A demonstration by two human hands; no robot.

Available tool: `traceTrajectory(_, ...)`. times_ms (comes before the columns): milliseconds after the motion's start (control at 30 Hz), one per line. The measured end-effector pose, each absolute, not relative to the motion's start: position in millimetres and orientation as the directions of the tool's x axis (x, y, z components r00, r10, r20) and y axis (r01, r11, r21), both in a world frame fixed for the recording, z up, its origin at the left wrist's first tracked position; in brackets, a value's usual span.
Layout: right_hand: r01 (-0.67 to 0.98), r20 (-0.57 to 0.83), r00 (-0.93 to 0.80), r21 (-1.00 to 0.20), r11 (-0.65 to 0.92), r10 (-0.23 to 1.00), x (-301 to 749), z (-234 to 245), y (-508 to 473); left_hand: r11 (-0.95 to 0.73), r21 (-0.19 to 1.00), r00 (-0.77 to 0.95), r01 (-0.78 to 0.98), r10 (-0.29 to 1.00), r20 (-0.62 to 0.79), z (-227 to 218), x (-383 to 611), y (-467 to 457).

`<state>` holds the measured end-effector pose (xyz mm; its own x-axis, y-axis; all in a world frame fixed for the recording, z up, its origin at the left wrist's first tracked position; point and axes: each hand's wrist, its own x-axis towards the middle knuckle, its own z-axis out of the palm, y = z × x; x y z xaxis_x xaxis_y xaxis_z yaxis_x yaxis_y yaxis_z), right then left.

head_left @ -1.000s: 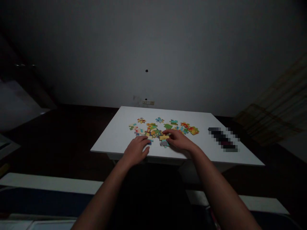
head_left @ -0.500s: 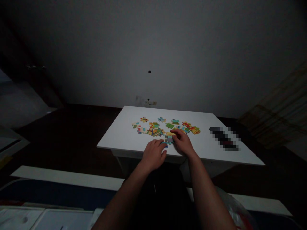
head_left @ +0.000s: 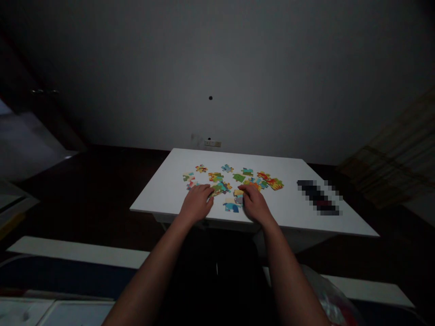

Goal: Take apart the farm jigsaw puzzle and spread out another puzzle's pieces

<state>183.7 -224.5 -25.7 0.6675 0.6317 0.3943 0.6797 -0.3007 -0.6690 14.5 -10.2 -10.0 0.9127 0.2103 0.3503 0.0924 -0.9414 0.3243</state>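
Observation:
My left hand (head_left: 198,201) is over the left part of the spread jigsaw pieces, its fingertips at a green puzzle piece (head_left: 217,190) and its thumb apart from the fingers. With the thumb and fingers of my right hand (head_left: 256,203) I hold the right side of a yellow and grey puzzle piece (head_left: 238,197), which lies on the table. Just below it, between the two hands, is a blue puzzle piece (head_left: 231,207). A green puzzle piece (head_left: 239,177) lies behind, and joined-looking red and yellow pieces (head_left: 272,181) are to the right.
The white table (head_left: 292,208) stands before a grey wall with a socket (head_left: 212,143). A pixelated dark object (head_left: 317,198) lies on its right side. More pieces, such as a yellow and red one (head_left: 201,168), lie farther back. A clear plastic bag (head_left: 328,290) is at the lower right.
My left hand has moved left from the blue piece to the pieces on the left, so the blue piece now shows fully. My right hand has stayed at the yellow and grey piece.

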Motion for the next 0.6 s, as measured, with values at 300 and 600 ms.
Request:
traceTrajectory(300, 0.680, 0.349, 0.656, -0.658, -0.323, 0.669, 179, -17, -227, -0.906, 0.417, 0.867, 0.080, 0.269, 0.419, -14, -7, -9)
traceTrajectory(600, 0.648, 0.372, 0.700, -0.690, -0.322, 0.610, 180, -17, -228, -0.898, 0.391, 0.835, 0.202, 0.367, 0.410, -10, -5, -13)
